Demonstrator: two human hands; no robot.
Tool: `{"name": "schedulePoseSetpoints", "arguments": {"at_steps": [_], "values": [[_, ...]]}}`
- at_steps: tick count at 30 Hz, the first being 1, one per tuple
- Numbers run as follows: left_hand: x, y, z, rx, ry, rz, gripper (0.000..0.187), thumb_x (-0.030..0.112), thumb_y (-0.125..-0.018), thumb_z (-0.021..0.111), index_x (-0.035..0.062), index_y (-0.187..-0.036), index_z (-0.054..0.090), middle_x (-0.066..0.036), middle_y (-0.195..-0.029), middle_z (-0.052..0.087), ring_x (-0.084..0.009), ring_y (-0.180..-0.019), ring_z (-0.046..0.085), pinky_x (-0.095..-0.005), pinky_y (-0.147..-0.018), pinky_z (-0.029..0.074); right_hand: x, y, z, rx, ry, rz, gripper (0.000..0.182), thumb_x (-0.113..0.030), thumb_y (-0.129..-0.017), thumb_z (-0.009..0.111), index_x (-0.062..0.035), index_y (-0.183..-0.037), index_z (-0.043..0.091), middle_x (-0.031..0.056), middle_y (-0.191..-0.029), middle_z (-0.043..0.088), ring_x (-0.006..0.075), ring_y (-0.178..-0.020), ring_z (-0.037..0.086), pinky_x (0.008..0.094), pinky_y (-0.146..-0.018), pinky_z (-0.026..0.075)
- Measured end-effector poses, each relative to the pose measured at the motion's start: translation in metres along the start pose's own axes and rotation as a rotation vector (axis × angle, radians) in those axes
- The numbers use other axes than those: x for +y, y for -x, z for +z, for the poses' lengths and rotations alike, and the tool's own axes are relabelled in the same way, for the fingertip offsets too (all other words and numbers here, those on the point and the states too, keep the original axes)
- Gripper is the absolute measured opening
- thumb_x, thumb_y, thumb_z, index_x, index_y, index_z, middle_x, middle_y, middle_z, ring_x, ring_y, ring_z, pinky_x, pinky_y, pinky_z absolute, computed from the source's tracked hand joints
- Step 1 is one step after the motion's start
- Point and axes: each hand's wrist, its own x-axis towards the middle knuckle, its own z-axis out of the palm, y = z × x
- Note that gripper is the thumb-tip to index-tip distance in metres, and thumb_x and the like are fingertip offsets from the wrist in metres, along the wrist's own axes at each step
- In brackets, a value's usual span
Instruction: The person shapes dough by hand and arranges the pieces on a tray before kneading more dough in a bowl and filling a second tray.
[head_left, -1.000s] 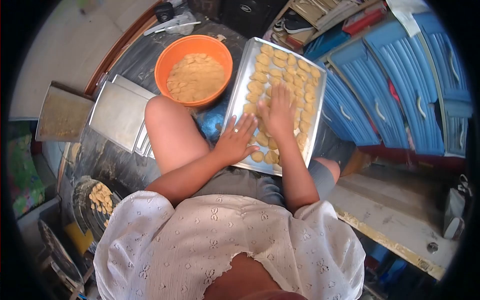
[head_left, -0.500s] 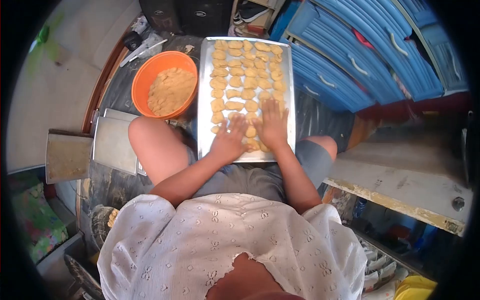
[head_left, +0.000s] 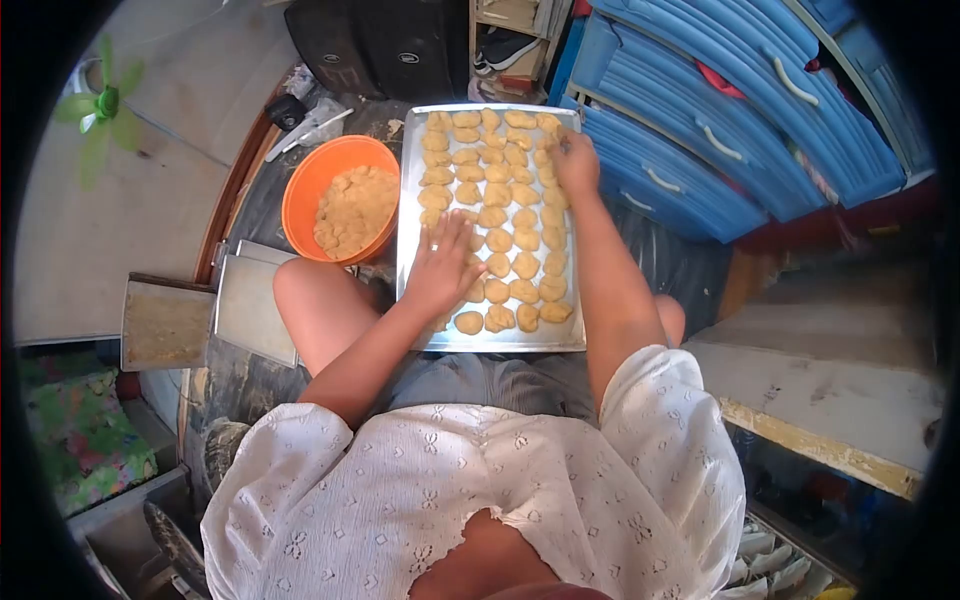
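A metal tray (head_left: 408, 215) rests on my lap, lined with rows of small dough pieces (head_left: 497, 217). My left hand (head_left: 442, 268) lies over the left side of the tray, fingers outstretched on the dough pieces and covering some of them. At the tray's upper right, my right hand (head_left: 577, 167) has its fingers curled by the end of the right-hand column. What those fingers hold, if anything, is hidden. An orange bowl (head_left: 293, 205) stands left of the tray, with a mass of dough (head_left: 355, 208) inside.
Flat metal trays (head_left: 257, 305) lie to the left, beside a worn board (head_left: 165, 322). Blue drawers (head_left: 680, 140) rise on the right. Black speakers (head_left: 412, 65) and a shelf with shoes (head_left: 503, 50) stand beyond the tray. A green fan (head_left: 107, 103) is at the far left.
My right hand has moved from the tray's lower middle to its upper right, its fingers going from flat to curled. My left hand has shifted slightly left. The camera view has tilted.
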Motion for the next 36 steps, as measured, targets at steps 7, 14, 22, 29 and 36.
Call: {"name": "schedulePoseSetpoints", "arguments": {"at_steps": [7,14,22,29,36], "values": [[-0.005,0.0,0.0,0.003,0.044,-0.034,0.067,0.042,-0.093,0.045,-0.0006,-0.142,0.03,-0.021,-0.151,0.018,-0.0352,-0.142,0.013,-0.0504,-0.114,0.009,0.005,-0.02,0.017,-0.169,0.107,0.036,0.025,-0.028,-0.076,0.069,-0.0109,-0.095,0.07,0.0102,-0.104,0.062,0.0303,-0.092,0.061,0.0423,-0.076,0.049],[-0.004,-0.007,0.003,0.015,0.076,-0.024,0.067,0.042,-0.092,0.048,0.0015,-0.142,0.03,-0.018,-0.151,0.02,-0.0347,-0.141,0.015,-0.0496,-0.114,0.01,-0.019,0.023,-0.015,-0.085,0.246,-0.389,0.016,-0.022,-0.08,0.066,-0.0085,-0.088,0.07,0.0067,-0.094,0.065,0.0272,-0.095,0.057,0.0398,-0.084,0.043],[-0.009,-0.012,0.021,0.042,0.017,0.012,0.071,0.047,-0.09,0.05,0.003,-0.142,0.03,-0.016,-0.151,0.024,-0.031,-0.14,0.02,-0.0495,-0.114,0.012,-0.004,0.043,-0.017,-0.233,0.137,-0.369,0.026,-0.019,-0.081,0.064,-0.0088,-0.105,0.066,0.0071,-0.117,0.06,0.0266,-0.106,0.053,0.0384,-0.092,0.039],[-0.009,-0.011,0.022,0.048,0.006,0.002,0.07,0.047,-0.09,0.049,0.0031,-0.142,0.031,-0.015,-0.15,0.026,-0.0293,-0.14,0.022,-0.0495,-0.114,0.013,-0.017,0.052,-0.02,-0.306,0.435,-0.398,0.04,-0.032,-0.093,0.048,-0.0102,-0.125,0.056,0.0063,-0.131,0.053,0.0278,-0.126,0.04,0.0507,-0.103,0.025],[-0.012,-0.009,0.023,0.108,0.089,0.006,0.071,0.046,-0.09,0.05,0.0029,-0.142,0.03,-0.014,-0.15,0.026,-0.0299,-0.14,0.021,-0.0494,-0.114,0.014,-0.029,0.072,-0.026,-0.319,0.387,-0.298,0.058,-0.039,-0.095,0.041,-0.0022,-0.14,0.037,0.0156,-0.148,0.03,0.0327,-0.138,0.023,0.0547,-0.111,0.011]]}}
